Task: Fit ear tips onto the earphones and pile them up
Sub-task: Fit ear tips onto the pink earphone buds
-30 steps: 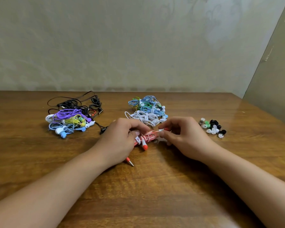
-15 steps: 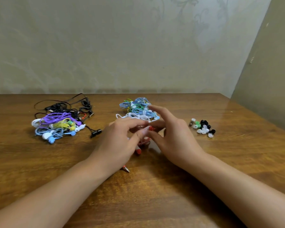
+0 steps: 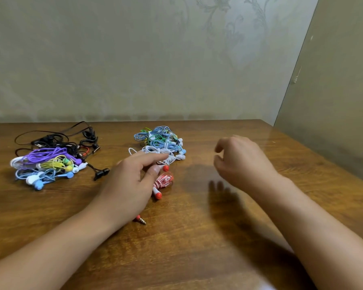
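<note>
A person's left hand [image 3: 126, 185] pinches one red earbud [image 3: 165, 168] of a coiled red-and-white earphone set [image 3: 162, 181] between thumb and forefinger, the bud showing just past the fingertips, while the coil and a second red bud [image 3: 158, 195] lie on the wooden worktop [image 3: 197, 248] just right of the hand. The set's jack plug [image 3: 141, 220] pokes out near the wrist. The right hand [image 3: 241, 162], fingers loosely curled and holding nothing, hovers to the right, well apart from the held bud. The ear tips are not visible here and may lie behind that hand. The held bud lies left of the right hand, its open end seemingly pointing right, so the right hand looks the one to bring a tip across. Two heaps of earphones sit on the far side: a mixed pile [image 3: 50, 158] of black, purple, yellow, blue and white sets at the left, and a blue, green and white pile [image 3: 160, 143] at centre, just beyond the left fingers. Individual sets in either heap are too tangled to count.
</note>
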